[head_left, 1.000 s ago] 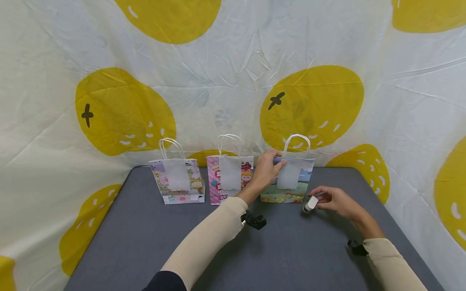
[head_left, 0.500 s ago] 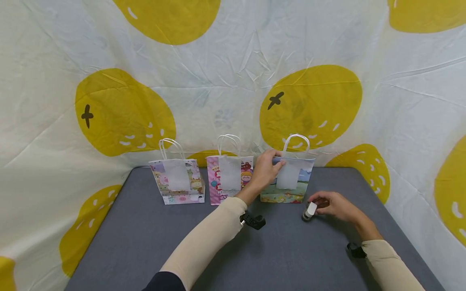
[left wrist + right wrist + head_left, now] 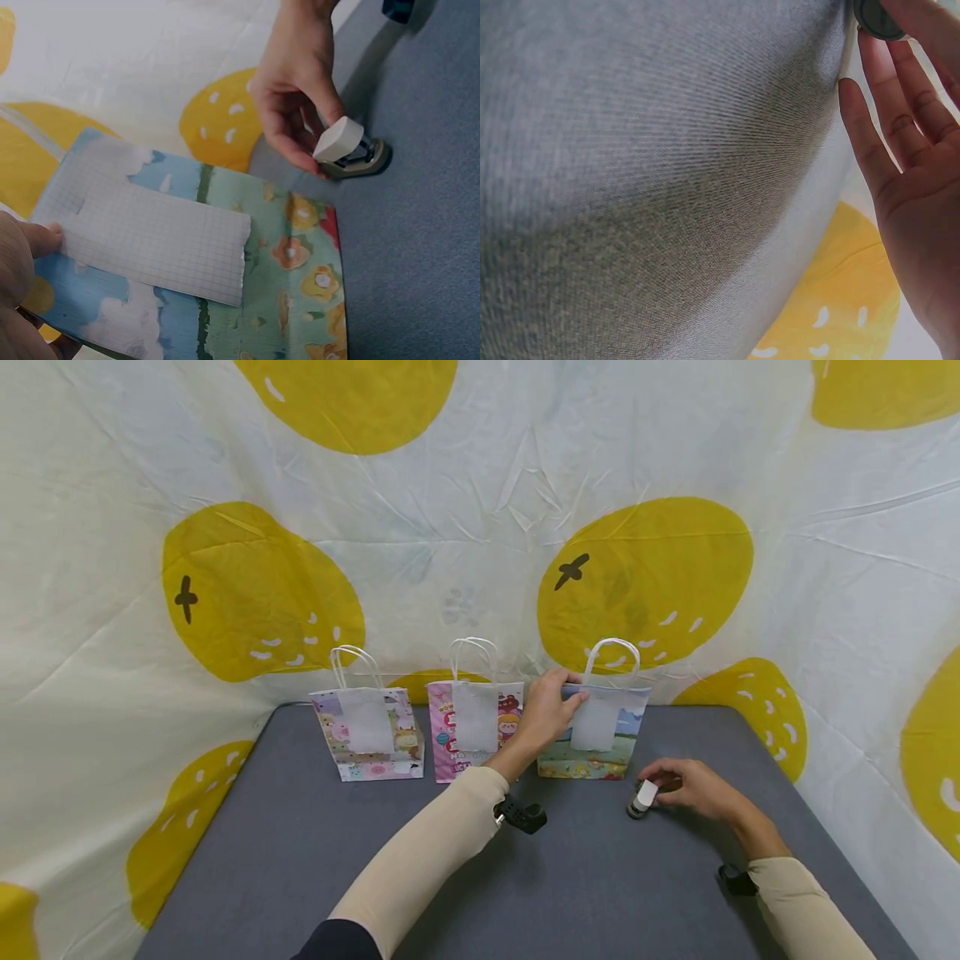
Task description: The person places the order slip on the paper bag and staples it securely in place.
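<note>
A paper gift bag (image 3: pixel 626 743) with a sky and meadow print stands at the right of the table. My left hand (image 3: pixel 546 714) pinches its upper left edge; in the left wrist view the thumb (image 3: pixel 45 238) lies on the front face. A white gridded paper patch (image 3: pixel 165 232) covers part of that face. Right of the bag, my right hand (image 3: pixel 693 785) holds a small hole punch (image 3: pixel 645 795) between thumb and fingers. The punch has a white lever and a dark oval base, tilted close to the tabletop. In the right wrist view its round underside (image 3: pixel 877 16) shows.
Two more paper gift bags stand to the left in the same row: a pink one (image 3: pixel 441 739) and one with small animals (image 3: pixel 405 743). Each has white handles. The grey table (image 3: pixel 285 860) reaches back to a white curtain (image 3: pixel 465 485) with yellow fruit prints.
My right hand and the hole punch have come slightly nearer to me, away from the bag's lower right corner. The left hand keeps its grip on the bag in the same place.
</note>
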Demonstrator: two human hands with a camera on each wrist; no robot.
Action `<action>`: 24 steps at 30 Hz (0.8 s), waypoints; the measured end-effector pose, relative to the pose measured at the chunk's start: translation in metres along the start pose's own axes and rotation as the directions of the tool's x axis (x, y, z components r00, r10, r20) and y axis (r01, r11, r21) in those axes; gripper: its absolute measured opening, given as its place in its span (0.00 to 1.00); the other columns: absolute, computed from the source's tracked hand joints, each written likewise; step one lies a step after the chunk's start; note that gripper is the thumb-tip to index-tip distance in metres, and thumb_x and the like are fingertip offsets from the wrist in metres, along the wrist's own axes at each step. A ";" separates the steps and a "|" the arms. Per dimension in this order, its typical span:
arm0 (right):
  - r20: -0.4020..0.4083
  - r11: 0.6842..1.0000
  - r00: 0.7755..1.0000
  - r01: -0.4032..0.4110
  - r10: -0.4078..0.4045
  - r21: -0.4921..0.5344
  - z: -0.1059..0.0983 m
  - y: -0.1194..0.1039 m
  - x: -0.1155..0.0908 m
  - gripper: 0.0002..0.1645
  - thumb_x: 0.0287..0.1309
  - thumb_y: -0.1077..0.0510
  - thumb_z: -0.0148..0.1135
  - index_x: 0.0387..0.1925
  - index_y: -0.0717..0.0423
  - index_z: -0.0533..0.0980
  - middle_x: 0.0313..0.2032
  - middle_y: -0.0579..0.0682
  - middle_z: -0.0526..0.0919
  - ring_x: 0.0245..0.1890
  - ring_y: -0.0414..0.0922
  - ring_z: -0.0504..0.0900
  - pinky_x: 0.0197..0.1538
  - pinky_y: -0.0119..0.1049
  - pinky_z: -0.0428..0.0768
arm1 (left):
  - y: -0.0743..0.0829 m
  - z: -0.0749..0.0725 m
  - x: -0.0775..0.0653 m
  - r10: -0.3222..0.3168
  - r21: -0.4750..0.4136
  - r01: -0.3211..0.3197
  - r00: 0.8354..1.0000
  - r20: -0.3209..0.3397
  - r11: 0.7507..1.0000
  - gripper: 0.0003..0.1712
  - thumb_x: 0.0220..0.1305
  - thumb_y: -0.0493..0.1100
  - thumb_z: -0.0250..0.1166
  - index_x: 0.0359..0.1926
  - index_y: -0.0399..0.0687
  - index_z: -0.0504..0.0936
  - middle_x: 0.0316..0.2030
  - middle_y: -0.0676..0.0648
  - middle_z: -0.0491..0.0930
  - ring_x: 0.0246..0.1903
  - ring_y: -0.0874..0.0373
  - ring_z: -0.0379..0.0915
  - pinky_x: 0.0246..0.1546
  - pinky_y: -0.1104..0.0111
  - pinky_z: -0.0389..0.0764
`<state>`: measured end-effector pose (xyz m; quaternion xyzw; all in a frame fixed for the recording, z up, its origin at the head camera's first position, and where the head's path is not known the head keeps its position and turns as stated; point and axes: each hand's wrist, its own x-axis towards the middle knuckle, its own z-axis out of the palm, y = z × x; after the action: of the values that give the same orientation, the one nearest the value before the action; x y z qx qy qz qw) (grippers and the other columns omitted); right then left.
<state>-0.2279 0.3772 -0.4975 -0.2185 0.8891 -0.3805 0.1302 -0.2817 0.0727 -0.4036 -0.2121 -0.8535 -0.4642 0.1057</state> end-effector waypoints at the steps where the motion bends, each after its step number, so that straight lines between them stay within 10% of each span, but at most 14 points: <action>1: -0.002 1.000 1.000 -0.004 0.004 -0.010 0.000 0.001 0.000 0.21 0.57 0.64 0.72 0.53 0.61 0.80 0.45 0.53 0.86 0.43 0.41 0.84 0.46 0.36 0.83 | 0.000 0.000 0.000 0.001 -0.004 -0.001 1.000 0.001 1.000 0.13 0.70 0.43 0.67 0.51 0.43 0.84 0.50 0.47 0.82 0.52 0.54 0.78 0.56 0.67 0.77; 24: 0.058 0.995 0.998 0.022 -0.016 -0.093 -0.002 -0.012 0.001 0.26 0.56 0.63 0.74 0.55 0.66 0.77 0.49 0.58 0.84 0.46 0.49 0.85 0.47 0.43 0.83 | 0.005 -0.014 -0.002 0.036 -0.037 -0.037 0.999 -0.022 0.999 0.12 0.69 0.42 0.67 0.51 0.45 0.82 0.49 0.48 0.80 0.51 0.56 0.77 0.55 0.73 0.76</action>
<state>-0.2262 0.3706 -0.4874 -0.2437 0.8998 -0.3331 0.1416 -0.2779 0.0625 -0.3933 -0.2246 -0.8395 -0.4802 0.1190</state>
